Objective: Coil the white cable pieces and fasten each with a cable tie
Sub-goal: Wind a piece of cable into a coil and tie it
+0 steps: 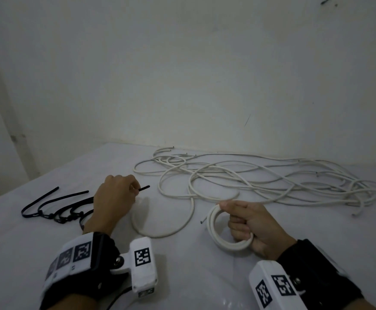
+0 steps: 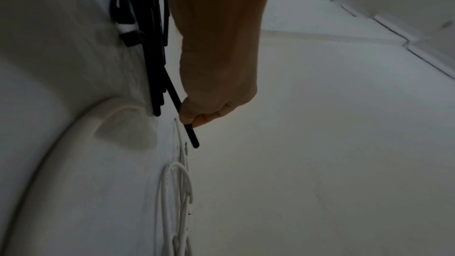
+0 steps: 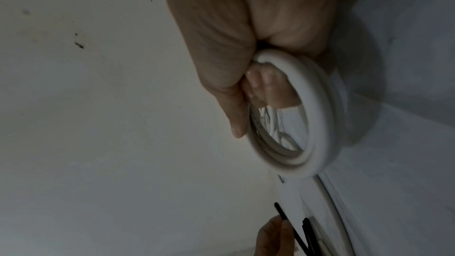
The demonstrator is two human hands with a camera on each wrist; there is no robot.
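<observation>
My right hand (image 1: 245,220) grips a small white cable coil (image 1: 216,231) of a few turns, held upright just above the table; the right wrist view shows the fingers curled through the coil (image 3: 317,124). My left hand (image 1: 115,198) pinches a black cable tie (image 1: 143,188) near its tip, which sticks out to the right; in the left wrist view the cable tie (image 2: 191,133) runs under the fingers. A bundle of black cable ties (image 1: 52,209) lies left of that hand. Loose white cable pieces (image 1: 249,177) sprawl behind both hands.
A white table (image 1: 193,276) fills the foreground and meets a pale wall (image 1: 182,74) at the back. One loose cable loop (image 1: 160,231) lies between the hands. Cable ends trail to the right edge of the table.
</observation>
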